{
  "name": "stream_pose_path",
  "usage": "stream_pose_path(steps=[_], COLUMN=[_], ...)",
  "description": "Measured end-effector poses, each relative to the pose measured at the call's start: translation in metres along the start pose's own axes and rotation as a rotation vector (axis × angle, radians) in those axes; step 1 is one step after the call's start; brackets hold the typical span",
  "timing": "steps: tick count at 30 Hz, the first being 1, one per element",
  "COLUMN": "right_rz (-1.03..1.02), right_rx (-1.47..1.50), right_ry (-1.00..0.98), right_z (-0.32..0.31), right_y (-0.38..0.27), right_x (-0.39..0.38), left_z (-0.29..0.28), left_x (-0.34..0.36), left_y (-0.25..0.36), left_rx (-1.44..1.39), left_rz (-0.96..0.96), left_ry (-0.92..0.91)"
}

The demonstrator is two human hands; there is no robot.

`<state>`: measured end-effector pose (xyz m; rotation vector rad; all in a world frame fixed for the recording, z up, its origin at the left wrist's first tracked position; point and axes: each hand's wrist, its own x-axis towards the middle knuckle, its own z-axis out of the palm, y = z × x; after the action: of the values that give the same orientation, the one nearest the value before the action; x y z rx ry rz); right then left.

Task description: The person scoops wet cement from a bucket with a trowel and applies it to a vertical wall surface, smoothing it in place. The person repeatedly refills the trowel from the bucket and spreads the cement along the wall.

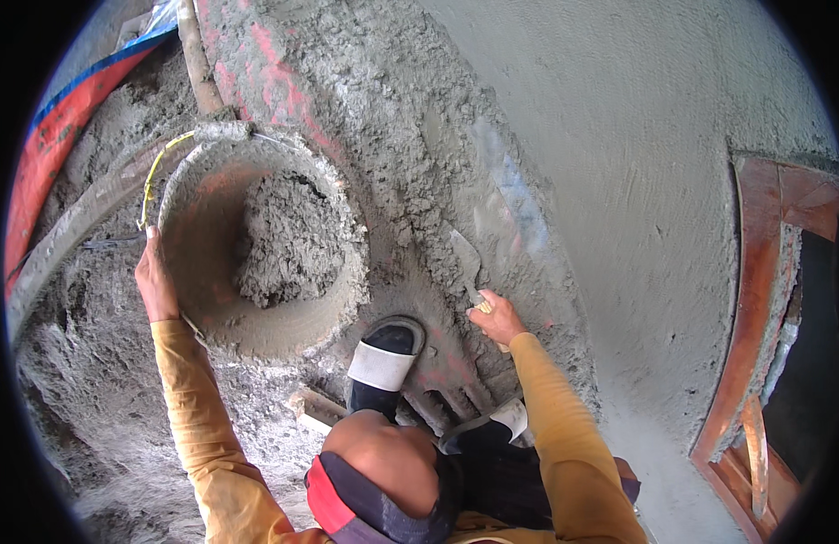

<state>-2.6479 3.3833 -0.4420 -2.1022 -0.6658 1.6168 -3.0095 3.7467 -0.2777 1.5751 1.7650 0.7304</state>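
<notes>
My left hand (156, 283) is closed at the left side of a round, mortar-caked bucket (202, 272), its fingertips by the yellow-covered part of the wire handle (151, 174). Whether the fingers grip the handle or the wall itself I cannot tell. Wet grey mortar (295, 240) lies inside the bucket, heaped toward its right side. To the right, my right hand (498, 318) is closed round the light handle of a trowel (467, 258). The trowel's smeared blade points away from me, low over or touching the mortar-covered boards; contact is unclear.
Between the bucket and the trowel lies a ridge of rough mortar (374, 118). My sandalled foot (384, 361) stands just below the bucket. A smooth grey wall (646, 181) rises at right, with a reddish wooden frame (748, 299). An orange-and-blue tarp (66, 154) hangs far left.
</notes>
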Motion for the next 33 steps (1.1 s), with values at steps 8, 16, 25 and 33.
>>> stream_pose_path(steps=[8,16,25,33], right_rz=[0.13,-0.043,-0.344,-0.728], right_rx=[0.217,0.323,0.313,-0.198], right_ry=[-0.166,-0.069,-0.015,0.289], right_z=[-0.018,-0.065,-0.075,-0.004], right_y=[-0.024,-0.091,-0.187,-0.21], right_x=[-0.016,-0.053,-0.109,-0.108], left_z=[-0.003,-0.007,-0.004,-0.006], left_x=[0.005,0.007,0.003,0.004], left_y=[-0.012,-0.013,-0.009,-0.013], left_rx=[0.06,0.123,0.032,-0.033], left_rz=[0.036,0.043,0.051,0.012], left_ry=[0.038,0.045,0.021,-0.018])
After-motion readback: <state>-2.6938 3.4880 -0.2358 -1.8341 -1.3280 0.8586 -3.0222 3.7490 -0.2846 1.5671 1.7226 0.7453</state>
